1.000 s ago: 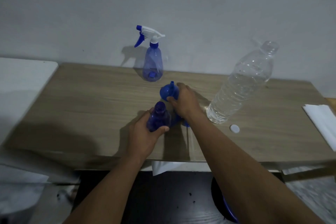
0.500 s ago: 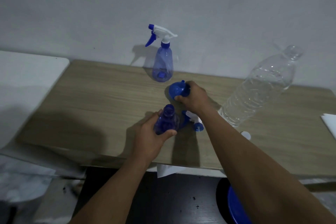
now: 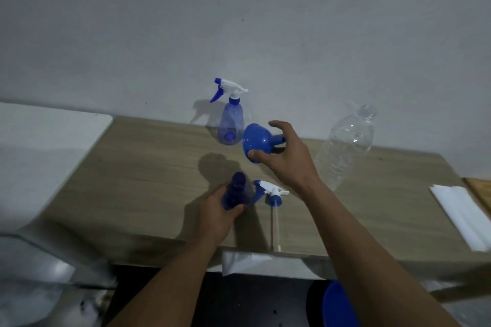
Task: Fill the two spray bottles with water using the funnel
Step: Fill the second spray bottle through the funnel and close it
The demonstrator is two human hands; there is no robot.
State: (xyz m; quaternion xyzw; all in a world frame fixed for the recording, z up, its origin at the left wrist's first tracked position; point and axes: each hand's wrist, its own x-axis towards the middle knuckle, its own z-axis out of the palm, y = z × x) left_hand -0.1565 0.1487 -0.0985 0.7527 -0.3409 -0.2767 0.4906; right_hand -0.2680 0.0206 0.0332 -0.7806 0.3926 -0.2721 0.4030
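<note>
My left hand [image 3: 216,214] grips an open blue spray bottle [image 3: 236,191] standing near the front of the wooden table [image 3: 148,183]. Its white and blue sprayer head [image 3: 271,192] lies just to the right, with the dip tube pointing toward the table's front edge. My right hand [image 3: 285,155] holds the blue funnel [image 3: 256,142] in the air above the table, tilted on its side with the spout toward my palm. A second spray bottle [image 3: 230,125], with its sprayer on, stands by the wall. The clear water bottle [image 3: 345,146] stands uncapped at the right.
White folded paper [image 3: 462,218] lies at the table's right end. A white surface [image 3: 47,146] adjoins the table on the left. A blue round object [image 3: 337,305] sits on the floor below the front edge. The wall runs close behind the table.
My right hand has lifted the funnel off the table and turned it on its side. The sprayer head is now uncovered. My left hand keeps hold of the open bottle.
</note>
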